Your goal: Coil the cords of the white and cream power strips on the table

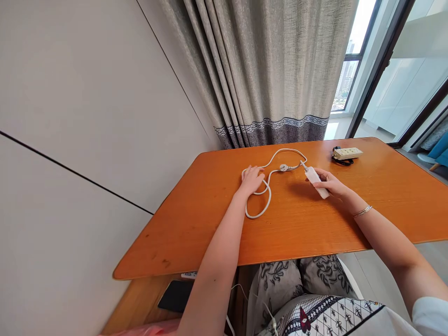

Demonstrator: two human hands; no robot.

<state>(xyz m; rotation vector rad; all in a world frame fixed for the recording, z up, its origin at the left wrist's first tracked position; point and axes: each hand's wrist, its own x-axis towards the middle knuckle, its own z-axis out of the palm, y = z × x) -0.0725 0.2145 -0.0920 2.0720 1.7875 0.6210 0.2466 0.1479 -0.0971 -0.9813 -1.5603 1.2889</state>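
My right hand grips a white power strip and holds it tilted just over the table. From its far end runs a white cable, which lies in loose loops on the wooden table. The cable's plug rests between my two hands. Over the left side of the loops, my left hand lies palm down with its fingers stretched out. It touches or covers part of the cable; what is under the palm is hidden.
Toward the back right of the table lies another power strip, cream-coloured, with a black cord beside it. A dark flat device sits on a lower surface below the front edge. A curtain hangs behind the table, and a wall borders the left.
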